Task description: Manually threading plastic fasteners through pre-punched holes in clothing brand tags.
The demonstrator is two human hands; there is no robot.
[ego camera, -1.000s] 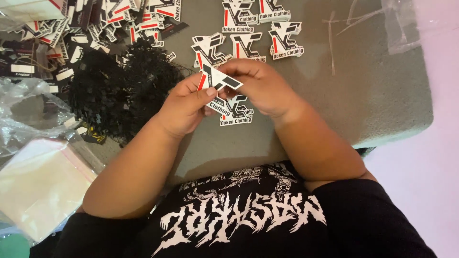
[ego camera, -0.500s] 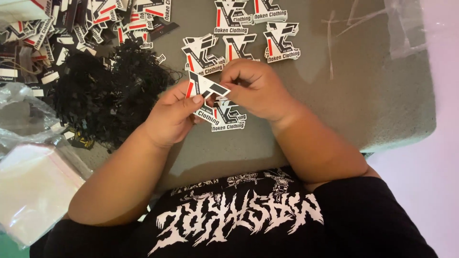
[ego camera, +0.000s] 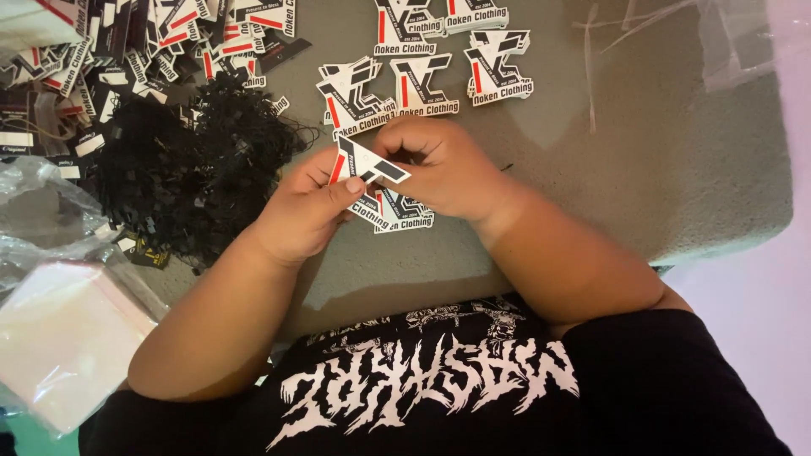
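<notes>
Both hands up over the grey felt-like table mat (ego camera: 659,169), pinching one die-cut cardboard hang tag, white with black and red shapes (ego camera: 368,162). Left hand (ego camera: 308,207) grips its lower left edge, thumb on top. Right hand (ego camera: 443,165) has fingertips closed on the right end. Tag is held just above another like it lying on the mat (ego camera: 404,213). Three more tags in a row beyond (ego camera: 422,84). Tangle of black string loops (ego camera: 182,160) left of the hands, loose tag pile (ego camera: 127,42) behind it. Clear plastic sleeves (ego camera: 63,338) at lower left.
</notes>
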